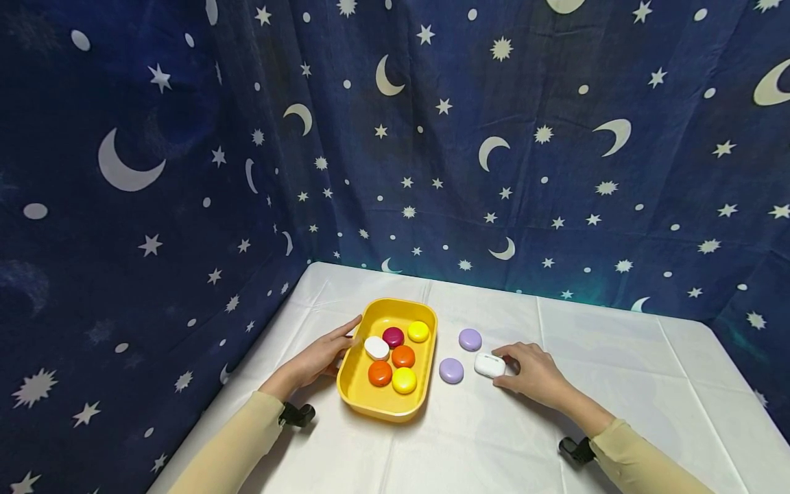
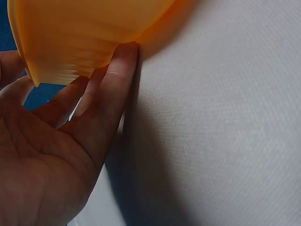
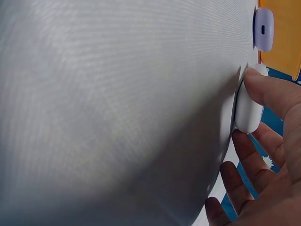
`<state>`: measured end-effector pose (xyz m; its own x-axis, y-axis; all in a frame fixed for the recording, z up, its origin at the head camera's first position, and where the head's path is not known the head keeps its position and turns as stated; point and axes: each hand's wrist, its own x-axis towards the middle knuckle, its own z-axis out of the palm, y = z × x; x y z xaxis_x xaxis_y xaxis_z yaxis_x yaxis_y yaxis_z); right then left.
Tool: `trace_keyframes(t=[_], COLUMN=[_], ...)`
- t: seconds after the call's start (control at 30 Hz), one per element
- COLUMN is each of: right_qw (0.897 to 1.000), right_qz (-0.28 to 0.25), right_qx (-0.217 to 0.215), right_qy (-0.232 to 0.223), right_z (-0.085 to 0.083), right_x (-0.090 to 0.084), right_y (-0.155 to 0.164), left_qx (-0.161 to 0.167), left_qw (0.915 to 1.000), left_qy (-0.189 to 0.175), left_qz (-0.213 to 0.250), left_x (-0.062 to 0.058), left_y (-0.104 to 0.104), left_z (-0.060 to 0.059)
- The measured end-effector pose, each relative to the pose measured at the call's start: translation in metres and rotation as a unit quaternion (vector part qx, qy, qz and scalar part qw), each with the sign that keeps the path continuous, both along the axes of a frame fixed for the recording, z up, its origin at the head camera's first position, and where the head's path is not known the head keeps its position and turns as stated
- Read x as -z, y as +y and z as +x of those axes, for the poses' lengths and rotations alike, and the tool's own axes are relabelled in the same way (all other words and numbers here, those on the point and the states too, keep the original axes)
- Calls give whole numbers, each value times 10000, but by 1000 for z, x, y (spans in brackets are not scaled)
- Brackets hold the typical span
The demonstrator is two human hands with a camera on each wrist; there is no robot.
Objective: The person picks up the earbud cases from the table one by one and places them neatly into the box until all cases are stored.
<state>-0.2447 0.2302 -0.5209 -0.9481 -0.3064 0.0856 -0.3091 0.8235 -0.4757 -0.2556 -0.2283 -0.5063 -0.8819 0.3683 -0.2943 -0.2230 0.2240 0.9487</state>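
My right hand (image 1: 532,370) pinches a white rounded case (image 1: 489,365) between thumb and fingertips, close over the table. A short dark slot shows on its upper face. In the right wrist view, the thumb lies on one end of the case (image 3: 249,106) and a fingertip is at the other. My left hand (image 1: 317,358) is at the left side of a yellow tray (image 1: 385,412), its fairly straight fingers touching the outer wall. Two lilac rounded pieces (image 1: 451,370) lie between the tray and my right hand, one showing a small side slot in the right wrist view.
Inside the tray lie a white oval piece (image 1: 376,348), a dark red piece (image 1: 393,336), two orange pieces (image 1: 379,373) and two yellow pieces (image 1: 404,380). A white cloth covers the table (image 1: 469,439). Dark blue curtains (image 1: 432,171) with moons and stars stand behind and at the sides.
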Motion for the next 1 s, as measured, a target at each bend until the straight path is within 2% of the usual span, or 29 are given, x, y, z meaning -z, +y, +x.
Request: trace_keyframes(t=[0.67, 1.0], right_qw=[9998, 9973], right_qz=[20, -461], right_qx=[-35, -57], right_qy=[200, 565], right_z=[1, -1], right_x=[-2, -23], right_y=[0, 1], left_qx=[-27, -33], left_qw=[10000, 10000], left_qy=[17, -16], left_qz=[-36, -59], left_x=[-1, -1], left_y=[0, -1], left_z=[0, 0])
